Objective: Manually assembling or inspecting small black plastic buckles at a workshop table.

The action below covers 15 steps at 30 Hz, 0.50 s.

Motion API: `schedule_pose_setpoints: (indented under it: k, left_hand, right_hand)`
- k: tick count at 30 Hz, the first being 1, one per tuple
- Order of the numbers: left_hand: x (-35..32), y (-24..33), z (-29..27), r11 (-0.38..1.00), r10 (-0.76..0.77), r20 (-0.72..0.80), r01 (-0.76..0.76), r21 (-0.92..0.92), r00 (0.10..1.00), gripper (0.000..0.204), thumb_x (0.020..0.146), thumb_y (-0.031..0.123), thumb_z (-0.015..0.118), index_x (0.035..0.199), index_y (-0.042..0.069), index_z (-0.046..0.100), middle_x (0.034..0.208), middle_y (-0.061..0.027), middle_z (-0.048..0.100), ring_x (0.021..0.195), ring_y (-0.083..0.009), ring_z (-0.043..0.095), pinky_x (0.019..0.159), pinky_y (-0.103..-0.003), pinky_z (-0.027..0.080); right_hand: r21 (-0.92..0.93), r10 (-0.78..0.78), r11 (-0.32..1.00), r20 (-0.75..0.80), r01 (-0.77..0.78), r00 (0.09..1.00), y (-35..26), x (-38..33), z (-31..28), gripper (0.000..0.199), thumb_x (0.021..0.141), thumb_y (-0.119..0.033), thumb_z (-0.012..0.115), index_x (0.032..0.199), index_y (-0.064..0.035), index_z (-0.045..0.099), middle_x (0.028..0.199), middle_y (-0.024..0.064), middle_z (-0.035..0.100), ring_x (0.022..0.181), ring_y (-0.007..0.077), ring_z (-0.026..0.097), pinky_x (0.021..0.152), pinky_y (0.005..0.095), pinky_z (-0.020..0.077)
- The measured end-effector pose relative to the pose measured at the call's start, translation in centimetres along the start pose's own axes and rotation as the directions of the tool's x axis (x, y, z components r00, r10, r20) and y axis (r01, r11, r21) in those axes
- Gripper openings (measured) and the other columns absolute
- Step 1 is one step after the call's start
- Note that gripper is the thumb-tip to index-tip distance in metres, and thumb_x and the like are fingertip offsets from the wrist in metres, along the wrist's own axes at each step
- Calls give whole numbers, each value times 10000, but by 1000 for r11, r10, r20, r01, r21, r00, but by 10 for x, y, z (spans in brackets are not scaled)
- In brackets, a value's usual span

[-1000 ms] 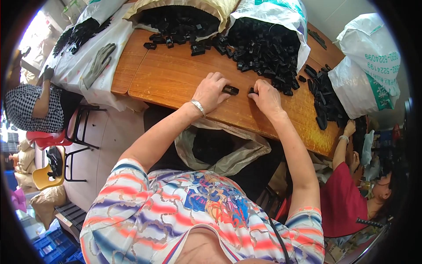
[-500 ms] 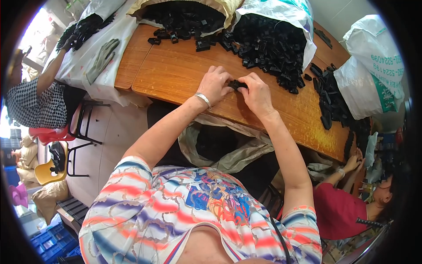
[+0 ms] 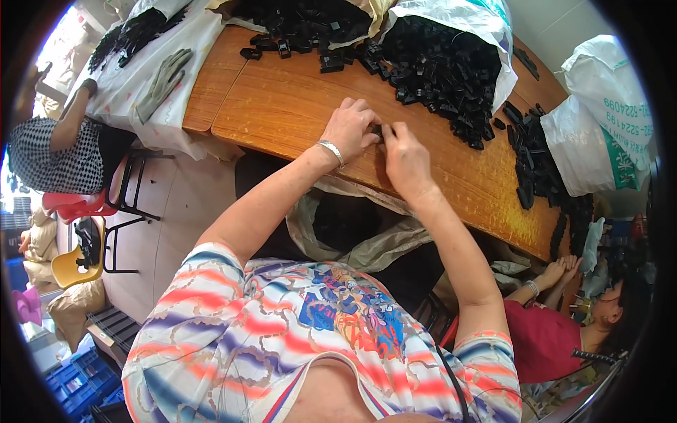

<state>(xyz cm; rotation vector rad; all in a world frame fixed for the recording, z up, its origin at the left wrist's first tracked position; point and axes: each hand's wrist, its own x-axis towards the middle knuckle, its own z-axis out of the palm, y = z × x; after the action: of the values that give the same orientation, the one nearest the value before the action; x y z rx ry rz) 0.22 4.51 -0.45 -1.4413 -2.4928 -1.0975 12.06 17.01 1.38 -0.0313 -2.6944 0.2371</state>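
Both of my hands meet over the wooden table (image 3: 282,106) near its front edge. My left hand (image 3: 350,128), with a silver bracelet on the wrist, and my right hand (image 3: 404,156) pinch a small black plastic part (image 3: 378,132) between their fingertips; most of the part is hidden by the fingers. A big heap of the same black plastic parts (image 3: 441,70) spills from a white sack just beyond my hands.
A second pile of black parts (image 3: 303,21) lies at the table's far edge. A white printed sack (image 3: 606,120) and more parts stand at the right. An open bag (image 3: 352,225) hangs under the table. One person sits at the left (image 3: 56,162), another at the lower right (image 3: 564,331).
My hands have drawn together and lifted the black part off the table, closing over it. The view has shifted slightly down and toward me.
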Motion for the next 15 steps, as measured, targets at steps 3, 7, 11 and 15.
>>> schedule_pose_setpoints:
  k: [3,7,11,15]
  left_hand:
    - [1,-3,0,1000,28,-41,-28,5,999,231,721,123,743,946,77,714,998,-104,617,1010,-327,534,894,-404,474]
    - [-4,-6,4,994,90,3,-90,-63,996,218,728,113,695,943,103,728,1022,-102,632,1041,-328,536,910,-408,482]
    - [-4,-31,-21,965,171,0,-167,-200,985,260,739,65,644,990,75,712,1017,-123,637,1048,-311,541,959,-397,467]
    - [21,-59,-37,985,-29,-322,82,151,946,416,765,79,692,1177,85,628,1145,-156,575,1116,-338,518,988,-408,458]
  right_hand:
    - [-64,-43,997,-14,42,999,-1,-3,9,327,811,-27,569,1133,16,610,987,149,580,887,321,644,722,398,545]
    - [92,71,993,-3,-71,997,3,-10,3,270,834,-52,600,1100,-49,653,933,144,588,810,352,649,675,435,537]
    - [201,39,979,13,-41,999,-26,-58,-22,245,812,-79,685,1055,-69,656,938,134,600,768,366,652,652,443,538]
    - [334,-57,942,100,21,993,-52,-93,-28,277,766,-101,761,1024,-71,664,980,124,623,774,341,663,647,410,544]
